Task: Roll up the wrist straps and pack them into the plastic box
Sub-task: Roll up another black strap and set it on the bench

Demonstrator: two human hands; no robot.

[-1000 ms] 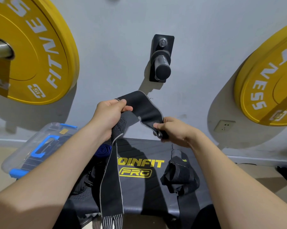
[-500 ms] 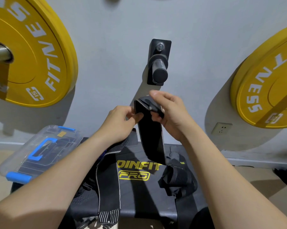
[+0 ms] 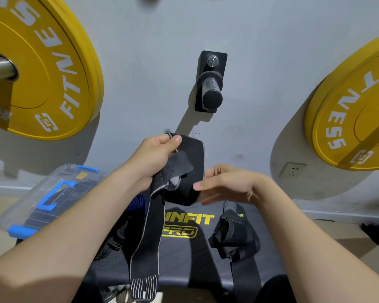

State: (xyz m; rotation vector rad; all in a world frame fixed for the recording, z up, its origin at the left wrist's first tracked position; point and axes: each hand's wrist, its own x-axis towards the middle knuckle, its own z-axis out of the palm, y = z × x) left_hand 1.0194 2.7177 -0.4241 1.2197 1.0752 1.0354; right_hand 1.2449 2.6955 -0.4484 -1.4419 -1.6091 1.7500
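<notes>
Left hand [image 3: 155,158] pinches the wrist strap [image 3: 195,154] at its upper end, tail hanging below | right hand [image 3: 225,184], pinching the fold a moment ago, now lies straight-fingered against the loop | rolling judged barely begun | plastic box [image 3: 31,193] left of the left forearm

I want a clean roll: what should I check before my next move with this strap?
1. Left hand grips the black elastic wrist strap: ok.
2. Right hand grips it too: not ok, fingers straight, just touching.
3. Strap rolled: not ok, striped tail hangs loose.
4. Clear plastic box with blue handle open: not ok, lid looks on.
5. Second black strap rolled: not ok, bunched on the black padded bench.
</notes>
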